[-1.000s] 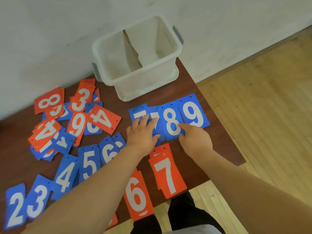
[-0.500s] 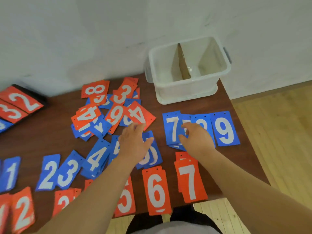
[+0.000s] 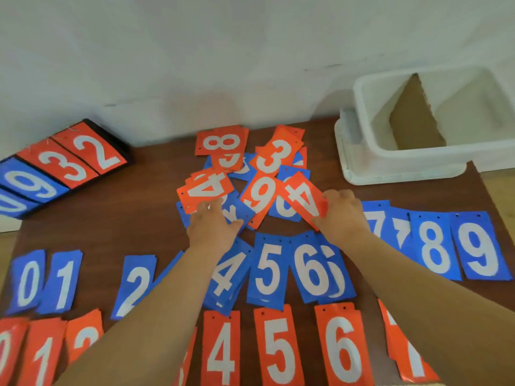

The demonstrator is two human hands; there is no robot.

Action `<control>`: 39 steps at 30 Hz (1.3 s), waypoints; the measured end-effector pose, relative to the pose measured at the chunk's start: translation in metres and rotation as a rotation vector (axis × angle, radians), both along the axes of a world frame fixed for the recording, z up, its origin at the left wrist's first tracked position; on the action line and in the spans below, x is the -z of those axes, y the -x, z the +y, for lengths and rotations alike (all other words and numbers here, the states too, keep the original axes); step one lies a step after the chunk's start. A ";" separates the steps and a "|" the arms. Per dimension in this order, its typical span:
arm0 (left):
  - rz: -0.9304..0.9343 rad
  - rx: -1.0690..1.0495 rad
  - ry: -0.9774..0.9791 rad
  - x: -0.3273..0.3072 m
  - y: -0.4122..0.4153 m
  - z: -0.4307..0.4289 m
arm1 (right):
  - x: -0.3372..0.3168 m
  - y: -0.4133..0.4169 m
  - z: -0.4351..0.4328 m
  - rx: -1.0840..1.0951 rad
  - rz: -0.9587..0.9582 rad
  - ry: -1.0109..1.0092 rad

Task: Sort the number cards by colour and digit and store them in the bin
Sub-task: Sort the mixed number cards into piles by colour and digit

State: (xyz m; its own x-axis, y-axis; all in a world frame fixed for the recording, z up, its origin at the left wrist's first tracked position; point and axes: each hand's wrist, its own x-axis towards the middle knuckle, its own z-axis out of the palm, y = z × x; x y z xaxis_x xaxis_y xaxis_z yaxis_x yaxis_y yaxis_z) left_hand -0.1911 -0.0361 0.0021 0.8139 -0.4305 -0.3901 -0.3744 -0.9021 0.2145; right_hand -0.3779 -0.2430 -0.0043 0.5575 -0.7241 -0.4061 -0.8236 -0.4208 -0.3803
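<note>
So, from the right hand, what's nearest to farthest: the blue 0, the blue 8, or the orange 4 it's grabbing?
1. orange 4: pinched in the right hand, mid-table.
2. blue 8: just to its right.
3. blue 0: far left edge.

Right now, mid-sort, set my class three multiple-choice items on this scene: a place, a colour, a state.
1. Where does the white bin stand? A) at the far right corner of the table B) on the floor C) at the near left corner
2. What colour is the 4 card that the right hand grips? A) blue B) orange C) green
3. What is inside the bin? A) a stack of cards B) a lid C) only a cardboard divider
Answers: A, it sits far right by the wall; B, its face is orange; C, nothing else shows inside.
</note>
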 end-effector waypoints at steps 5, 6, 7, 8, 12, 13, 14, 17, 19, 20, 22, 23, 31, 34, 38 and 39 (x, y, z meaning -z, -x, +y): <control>-0.045 -0.073 -0.003 0.010 -0.047 0.001 | 0.011 -0.012 -0.005 0.078 0.060 -0.012; -0.059 -0.088 0.007 0.011 -0.060 0.002 | 0.012 -0.013 -0.006 0.089 0.063 -0.014; -0.064 -0.084 0.009 0.012 -0.073 0.003 | 0.013 -0.013 -0.008 0.096 0.065 -0.015; -0.056 -0.063 -0.002 0.013 -0.085 0.005 | 0.014 -0.013 -0.009 0.100 0.069 -0.013; -0.033 0.067 -0.071 0.018 -0.114 0.009 | 0.014 -0.017 -0.010 0.129 0.098 -0.004; -0.039 0.067 -0.077 0.019 -0.117 0.009 | 0.014 -0.018 -0.009 0.144 0.105 -0.004; -0.040 0.049 -0.078 0.018 -0.119 0.008 | 0.015 -0.018 -0.009 0.156 0.105 -0.004; -0.054 -0.024 -0.087 0.014 -0.118 0.007 | 0.015 -0.020 -0.008 0.193 0.069 -0.042; -0.092 -0.055 -0.059 0.013 -0.114 0.009 | 0.014 -0.023 -0.008 0.223 0.049 -0.067; -0.112 -0.059 -0.038 0.012 -0.111 0.011 | 0.013 -0.024 -0.007 0.236 0.046 -0.071; -0.131 -0.070 0.029 0.012 -0.102 0.013 | 0.011 -0.027 -0.003 0.253 0.041 -0.075; -0.118 -0.084 0.090 0.011 -0.098 0.014 | 0.010 -0.027 -0.001 0.260 0.032 -0.074; 0.274 -0.185 0.660 -0.063 -0.084 0.040 | -0.052 -0.010 0.017 0.367 -0.439 -0.067; 0.441 0.127 0.571 -0.116 -0.042 0.047 | -0.098 0.009 0.024 0.118 -0.436 -0.077; 0.552 0.474 0.386 -0.160 0.015 0.034 | -0.152 0.019 0.028 -0.297 -0.323 -0.099; 0.563 0.530 0.352 -0.168 0.033 0.031 | -0.167 0.027 0.033 -0.371 -0.323 -0.102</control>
State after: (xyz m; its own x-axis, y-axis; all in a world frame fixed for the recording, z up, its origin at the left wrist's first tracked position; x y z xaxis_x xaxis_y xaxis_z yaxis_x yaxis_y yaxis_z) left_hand -0.2243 -0.0049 0.1701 0.1954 -0.8724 -0.4481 -0.4817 -0.4834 0.7310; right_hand -0.4044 -0.2098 0.1624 0.8790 -0.4186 -0.2282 -0.4584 -0.6106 -0.6458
